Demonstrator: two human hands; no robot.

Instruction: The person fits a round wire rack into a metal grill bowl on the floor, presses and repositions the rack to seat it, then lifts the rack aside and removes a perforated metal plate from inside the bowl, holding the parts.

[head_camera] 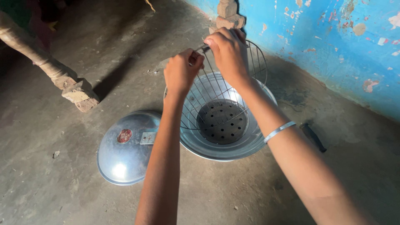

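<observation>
- Floor (62, 175): bare grey cement/packed earth, rough, scuffed, w/ small pebbles & grit scattered approx 7–8 o'clock.
- Wall (333, 46): painted bright blue, 1–3 o'clock; paint flaking in many spots, pale/pinkish patches showing thru. Base of wall darker, grimy where it meets floor.
- Turned wooden furniture leg (29, 48), 10 o'clock, slanting in from top-left edge; foot sits on a brick/stone block (81, 95).
- Second stack of bricks (228, 14) at 12 o'clock, against the wall.
- Light: dim overall, comes from approx 10–11 o'clock side; leg & block throw a dark shadow (114, 75) twd 1 o'clock. Top-left corner very dark, can't tell what's there.
</observation>
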